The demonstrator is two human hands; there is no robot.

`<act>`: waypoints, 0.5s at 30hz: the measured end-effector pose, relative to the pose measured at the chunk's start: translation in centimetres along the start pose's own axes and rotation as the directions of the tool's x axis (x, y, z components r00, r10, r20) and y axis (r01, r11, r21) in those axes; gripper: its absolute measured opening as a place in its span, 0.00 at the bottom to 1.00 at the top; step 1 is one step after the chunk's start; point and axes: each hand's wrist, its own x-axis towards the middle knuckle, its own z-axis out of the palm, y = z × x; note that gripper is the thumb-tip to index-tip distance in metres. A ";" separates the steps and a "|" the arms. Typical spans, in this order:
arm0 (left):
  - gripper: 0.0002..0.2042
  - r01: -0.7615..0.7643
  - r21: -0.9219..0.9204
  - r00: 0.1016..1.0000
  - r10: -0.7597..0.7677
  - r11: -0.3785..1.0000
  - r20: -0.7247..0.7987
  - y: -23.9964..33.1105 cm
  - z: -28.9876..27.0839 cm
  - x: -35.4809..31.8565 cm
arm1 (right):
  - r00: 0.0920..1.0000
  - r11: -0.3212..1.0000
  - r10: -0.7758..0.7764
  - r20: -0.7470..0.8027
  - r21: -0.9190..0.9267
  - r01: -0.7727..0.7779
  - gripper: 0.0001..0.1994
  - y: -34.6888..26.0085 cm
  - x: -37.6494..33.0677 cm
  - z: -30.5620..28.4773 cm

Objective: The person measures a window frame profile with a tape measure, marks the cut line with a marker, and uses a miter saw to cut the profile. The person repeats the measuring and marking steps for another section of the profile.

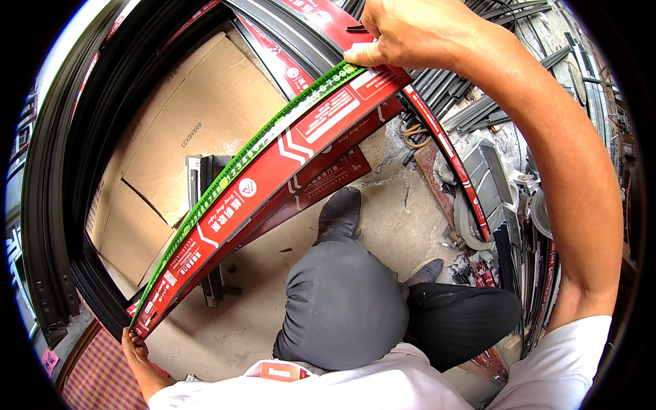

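A bright green measuring tape (239, 158) stretches along the edge of a long bar covered in red printed film (273, 174), part of a black-and-red frame. My right hand (403, 34) is closed at the upper end, its thumb pressing on the tape over the bar. At the lower left corner of the frame, my left hand (135, 347) grips the tape's other end, fingers bent and partly hidden. The tape's case does not show clearly. Black profiles (65, 184) form the frame's left side, several lying side by side.
Brown cardboard (184, 116) lies behind the frame opening. A metal stand (198, 181) is under the bar. Heaps of dark profile offcuts (471, 102) and grey scrap (488, 181) cover the right side. My bent legs (345, 301) are below the bar. Checked cloth (102, 372) lies lower left.
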 end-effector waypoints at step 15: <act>0.13 -0.006 -0.018 1.000 0.006 1.000 -0.008 0.0 0.5 -1.2 | 1.000 1.000 -0.010 -0.019 0.013 0.010 0.26 0.1 0.0 0.2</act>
